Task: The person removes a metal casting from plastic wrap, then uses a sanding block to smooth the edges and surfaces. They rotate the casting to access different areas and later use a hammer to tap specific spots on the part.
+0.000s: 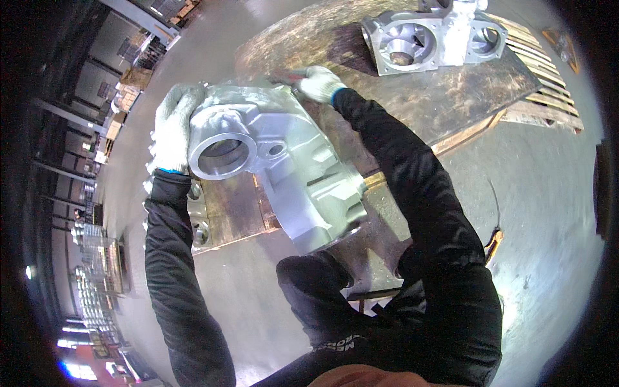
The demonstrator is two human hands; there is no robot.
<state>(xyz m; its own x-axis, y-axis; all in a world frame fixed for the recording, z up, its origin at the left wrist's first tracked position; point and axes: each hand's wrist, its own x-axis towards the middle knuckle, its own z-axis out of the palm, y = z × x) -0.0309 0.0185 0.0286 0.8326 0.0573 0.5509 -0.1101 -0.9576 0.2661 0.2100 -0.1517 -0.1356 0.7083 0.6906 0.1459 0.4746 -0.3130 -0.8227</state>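
Note:
A large silver-grey metal casting (303, 174) with a round machined bore is tilted at the near edge of the wooden worktable (445, 103). My left hand (174, 126), in a white knitted glove, grips its left side beside the bore. At the casting's far edge is my right hand (317, 84), gloved alike, its fingers closed around something blurred and reddish-dark that I cannot make out. My fingertips there are smeared by motion. Part of another metal casting (200, 222) shows under my left wrist.
Another large casting (403, 48) with wide round openings stands at the table's far right. Beyond it is a slatted wooden pallet (548, 97). A tool with an orange-yellow handle (494, 245) lies on the floor to the right. Stacked goods (93, 284) line the far left.

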